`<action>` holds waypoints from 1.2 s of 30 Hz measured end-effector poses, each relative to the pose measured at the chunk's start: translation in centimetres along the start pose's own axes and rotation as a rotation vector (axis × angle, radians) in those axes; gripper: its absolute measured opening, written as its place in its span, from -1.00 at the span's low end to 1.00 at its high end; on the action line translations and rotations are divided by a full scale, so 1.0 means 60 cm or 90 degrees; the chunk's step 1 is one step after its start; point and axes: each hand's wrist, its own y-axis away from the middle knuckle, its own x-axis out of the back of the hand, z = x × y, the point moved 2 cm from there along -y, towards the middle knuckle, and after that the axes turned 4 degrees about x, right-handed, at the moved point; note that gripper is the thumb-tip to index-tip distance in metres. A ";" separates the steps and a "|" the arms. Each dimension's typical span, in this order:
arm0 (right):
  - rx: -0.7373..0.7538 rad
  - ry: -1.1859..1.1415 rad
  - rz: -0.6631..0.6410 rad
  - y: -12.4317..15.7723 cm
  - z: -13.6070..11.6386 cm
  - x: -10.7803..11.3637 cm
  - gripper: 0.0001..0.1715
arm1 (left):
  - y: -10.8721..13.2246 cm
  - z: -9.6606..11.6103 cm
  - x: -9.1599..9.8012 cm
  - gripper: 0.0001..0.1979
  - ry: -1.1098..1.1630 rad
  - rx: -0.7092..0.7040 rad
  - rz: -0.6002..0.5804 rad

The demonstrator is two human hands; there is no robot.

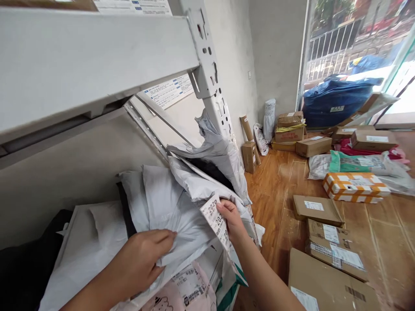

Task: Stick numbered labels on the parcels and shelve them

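Observation:
Several grey plastic mailer bags (168, 203) stand packed upright on a shelf of a white metal rack (207, 73). My left hand (142, 259) grips the edge of one grey bag, fingers pinched on its folded plastic. My right hand (231, 218) holds the edge of another grey mailer at its white shipping label (215, 218), bending it outward. A pink mailer (184, 291) with a label lies below my hands. A black bag (22, 263) sits at the far left of the shelf.
The rack's upper shelf board (81, 60) hangs close overhead. On the wooden floor to the right lie several cardboard parcels (327, 224), an orange-and-white taped box (355, 186), and boxes stacked against the wall (290, 129). A blue sack (333, 101) rests by the glass door.

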 end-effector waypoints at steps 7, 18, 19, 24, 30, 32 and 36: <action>0.046 0.092 -0.044 0.081 0.001 -0.066 -0.66 | -0.053 -0.024 0.042 -0.53 0.321 0.189 -0.097; 0.081 0.110 -0.075 0.131 0.000 -0.103 -0.70 | -0.052 -0.028 0.029 -0.33 0.564 0.297 -0.130; 0.065 0.113 -0.076 0.133 0.004 -0.107 -0.72 | -0.047 -0.023 0.031 -0.35 0.588 0.280 -0.139; -0.027 0.156 -0.091 0.130 0.038 -0.138 -0.58 | -0.027 -0.011 0.031 -0.45 0.587 0.224 -0.131; 0.056 0.263 0.014 0.116 0.075 -0.157 -0.58 | -0.020 -0.021 0.021 -0.56 0.300 0.280 0.001; 0.090 0.274 0.067 0.117 0.080 -0.156 -0.55 | -0.020 -0.017 0.022 -0.63 0.211 0.284 0.027; 0.019 0.219 0.041 0.126 0.076 -0.152 -0.46 | -0.021 -0.004 0.023 -0.76 0.110 0.273 0.057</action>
